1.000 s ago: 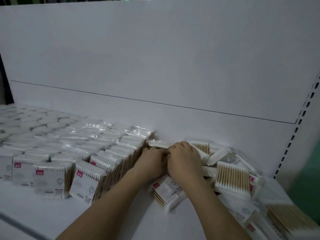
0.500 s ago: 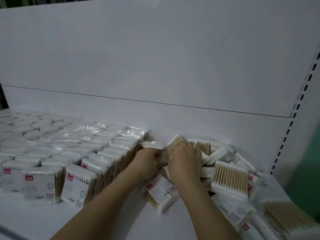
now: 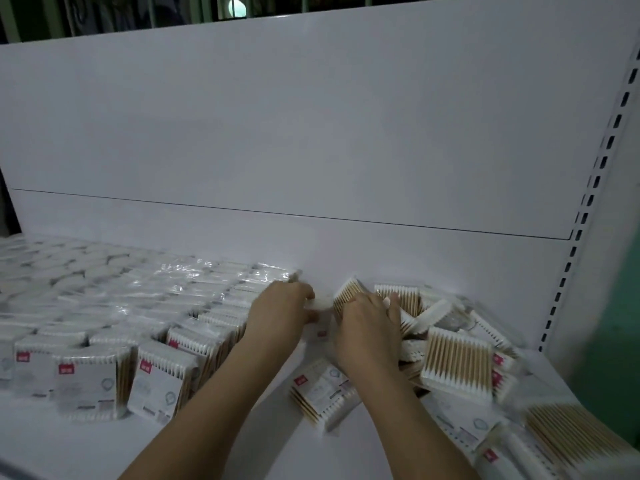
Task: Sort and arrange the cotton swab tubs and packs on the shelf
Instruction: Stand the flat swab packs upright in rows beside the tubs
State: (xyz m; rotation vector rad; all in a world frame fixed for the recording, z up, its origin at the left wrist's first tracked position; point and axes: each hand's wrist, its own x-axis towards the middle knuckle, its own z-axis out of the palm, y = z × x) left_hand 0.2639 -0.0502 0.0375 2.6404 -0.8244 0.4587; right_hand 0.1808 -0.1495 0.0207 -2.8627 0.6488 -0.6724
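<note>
A flat clear pack of wooden cotton swabs [image 3: 348, 295] is gripped by the curled fingers of the right hand [image 3: 369, 329] and is now tipped up higher than half a second ago, beside the messy heap of swab packs [image 3: 457, 355]. A small white pack end [image 3: 319, 303] is pinched by the left hand [image 3: 280, 315], which has been moved a little away from the right hand, next to the neat rows of standing packs [image 3: 156, 327] on the white metal shelf [image 3: 86, 441].

I saw a white back panel [image 3: 311, 133] with a slotted upright [image 3: 588, 188]; dim room, green wall [image 3: 620, 341] beyond.
</note>
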